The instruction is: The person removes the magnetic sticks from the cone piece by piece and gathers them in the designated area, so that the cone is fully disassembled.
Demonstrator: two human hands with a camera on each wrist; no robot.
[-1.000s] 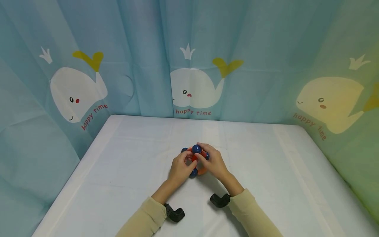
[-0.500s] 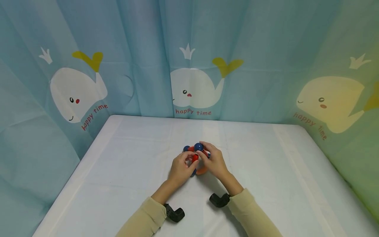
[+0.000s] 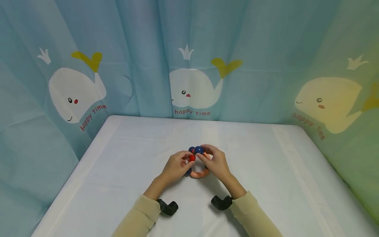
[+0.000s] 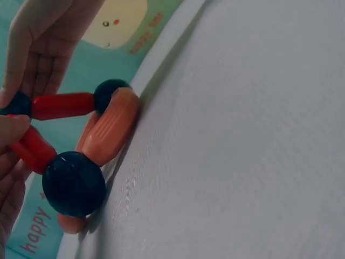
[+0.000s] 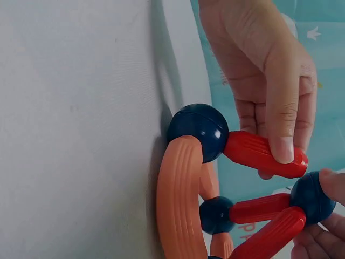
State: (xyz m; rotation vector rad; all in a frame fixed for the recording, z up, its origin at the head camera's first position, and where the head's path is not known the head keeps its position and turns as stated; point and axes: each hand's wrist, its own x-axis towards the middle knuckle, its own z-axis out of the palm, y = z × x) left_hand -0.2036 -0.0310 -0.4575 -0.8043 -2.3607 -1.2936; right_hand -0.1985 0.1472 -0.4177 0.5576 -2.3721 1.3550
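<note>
The assembly [image 3: 199, 174] sits near the middle of the white surface [image 3: 266, 171], between both hands. Its base consists of curved orange pieces [image 5: 180, 199] joined at blue balls; red rods rise from these balls.

Left hand [image 3: 174, 167]: fingers [image 5: 285, 135] closed to a narrow pinch on the left red rod [image 5: 259, 155], gripped near its upper end. The lower end of this rod meets the left blue ball [image 5: 198, 132]. The rod tilts; its upper end is just beside the top blue ball [image 3: 199, 150]. Whether the two touch cannot be told.

Right hand [image 3: 217, 163]: fingers spaced to the width of the top blue ball, thumb on one side, holding it above the base. Two further rods meet this ball; the far red rod [image 4: 63, 106] runs from it to the far blue ball [image 4: 110, 95].

Both forearms enter from the near side in beige sleeves [image 3: 137, 215]. A black wrist device [image 3: 168, 208] is fitted at the left wrist. A blue-green curtain [image 3: 142, 49] borders the far side.
</note>
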